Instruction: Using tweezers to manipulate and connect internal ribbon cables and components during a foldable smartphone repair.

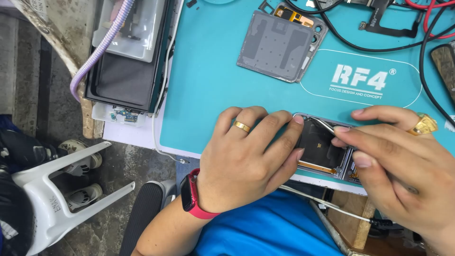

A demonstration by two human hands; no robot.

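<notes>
Now left hand presses flat on opened phone; right hand pinches tweezers inside it.

A teal work mat covers the bench top. Left of the mat lies grey, stained concrete floor; a white plastic chair stands on it, below and well left of the mat

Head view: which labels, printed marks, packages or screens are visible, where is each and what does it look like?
Printed mark: white lettering inside a white rounded outline, on the teal mat, upper right.
Clear plastic tray: top left, rectangular, lying on a black flat panel.
No lit screens.
</notes>
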